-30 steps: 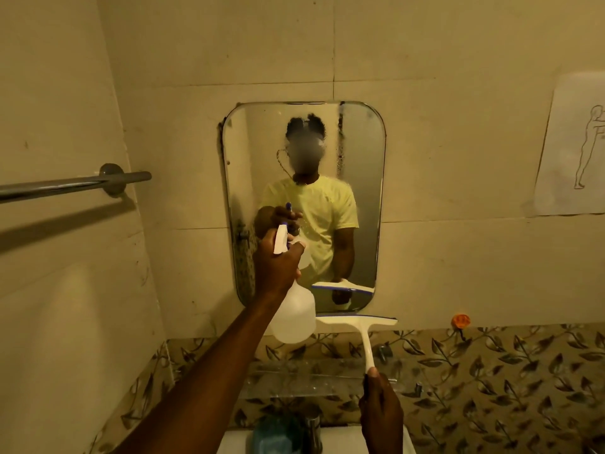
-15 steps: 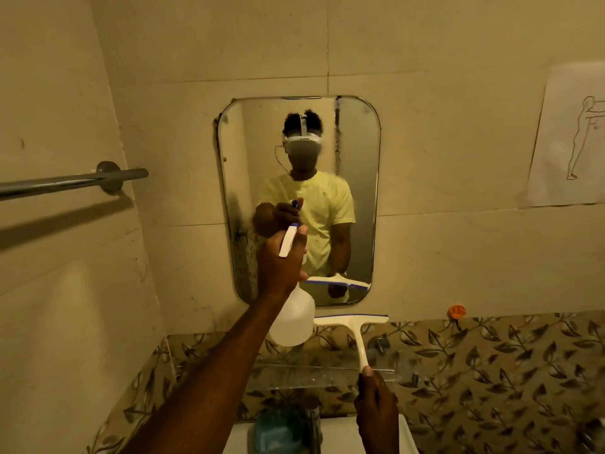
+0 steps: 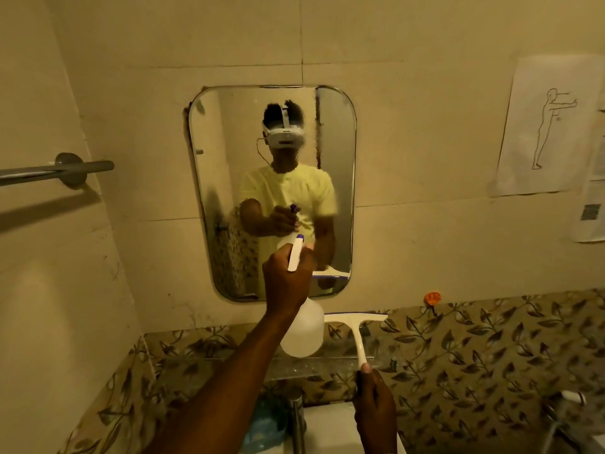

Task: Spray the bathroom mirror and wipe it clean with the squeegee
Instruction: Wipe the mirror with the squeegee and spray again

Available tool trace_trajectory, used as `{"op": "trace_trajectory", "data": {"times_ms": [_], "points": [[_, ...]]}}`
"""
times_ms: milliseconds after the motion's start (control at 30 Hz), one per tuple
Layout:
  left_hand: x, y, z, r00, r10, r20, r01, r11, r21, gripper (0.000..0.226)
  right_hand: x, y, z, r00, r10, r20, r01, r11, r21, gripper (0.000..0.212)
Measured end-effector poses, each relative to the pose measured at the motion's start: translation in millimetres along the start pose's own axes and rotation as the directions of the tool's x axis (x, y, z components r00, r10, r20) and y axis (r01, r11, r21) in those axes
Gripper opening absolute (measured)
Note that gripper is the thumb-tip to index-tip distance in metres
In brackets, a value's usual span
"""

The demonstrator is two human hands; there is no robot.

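Two hands are up in front of you; your left hand [image 3: 286, 280], arm stretched far forward, is wrapped around the neck of the spray bottle [image 3: 302, 332], whose nozzle points at the lower part of the mirror [image 3: 229, 142] on the far wall; your right hand [image 3: 375, 407], lower and nearer, grips the end of the squeegee [image 3: 355, 326] handle, blade up, just below the mirror's bottom edge and just right of the bottle.

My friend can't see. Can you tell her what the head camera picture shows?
A left hand points a spray bottle at a wall mirror, while the right hand holds a white squeegee just below it. The mirror reflects the person.
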State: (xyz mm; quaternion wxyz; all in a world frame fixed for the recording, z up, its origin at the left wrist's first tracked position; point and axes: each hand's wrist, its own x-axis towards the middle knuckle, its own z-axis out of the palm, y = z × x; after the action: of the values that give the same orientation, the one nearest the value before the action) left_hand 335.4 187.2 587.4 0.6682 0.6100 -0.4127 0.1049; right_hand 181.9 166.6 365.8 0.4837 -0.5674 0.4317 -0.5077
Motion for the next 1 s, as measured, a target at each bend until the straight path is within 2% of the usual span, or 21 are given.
{"op": "trace_trajectory", "data": {"times_ms": [233, 367, 467, 533, 633, 700, 900, 1000], "points": [[-24, -47, -41, 0.986, -0.162, -0.031, 0.161, 0.986, -0.043, 0.013, -14, 3, 6, 0.995, 0.096, 0.019, -0.096, 0.995, 0.028, 0.061], [-34, -74, -68, 0.966, -0.214, -0.146, 0.226, 0.971, 0.073, 0.018, -21, 1, 12, 0.996, 0.087, 0.026, -0.087, 0.996, 0.0, 0.06], [-44, -92, -84, 0.957, -0.234, -0.17, 0.259, 0.955, 0.146, 0.023, -25, -2, 16, 0.995, 0.093, 0.032, -0.093, 0.996, 0.004, 0.057], [-49, -100, -89, 0.969, -0.217, -0.118, 0.232, 0.964, 0.132, 0.022, -27, -3, 17, 0.994, 0.109, 0.031, -0.11, 0.994, 0.024, 0.053], [-56, -103, -86, 0.973, -0.212, 0.089, 0.204, 0.975, 0.086, 0.014, -29, -4, 19, 0.994, 0.103, 0.017, -0.104, 0.994, 0.027, 0.051], [-61, -99, -76, 0.956, -0.216, 0.198, 0.208, 0.976, 0.061, 0.017, -31, -4, 19, 0.994, 0.111, -0.001, -0.111, 0.993, 0.04, 0.048], [-63, -83, -51, 0.915, -0.198, 0.353, 0.202, 0.979, 0.025, 0.028, -23, -9, 11, 0.994, 0.102, -0.038, -0.098, 0.992, 0.082, 0.03], [-57, -83, -56, 0.922, -0.186, 0.339, 0.195, 0.981, 0.007, 0.028, -8, -35, 7, 0.999, 0.033, 0.011, -0.034, 0.996, 0.078, 0.019]]}}
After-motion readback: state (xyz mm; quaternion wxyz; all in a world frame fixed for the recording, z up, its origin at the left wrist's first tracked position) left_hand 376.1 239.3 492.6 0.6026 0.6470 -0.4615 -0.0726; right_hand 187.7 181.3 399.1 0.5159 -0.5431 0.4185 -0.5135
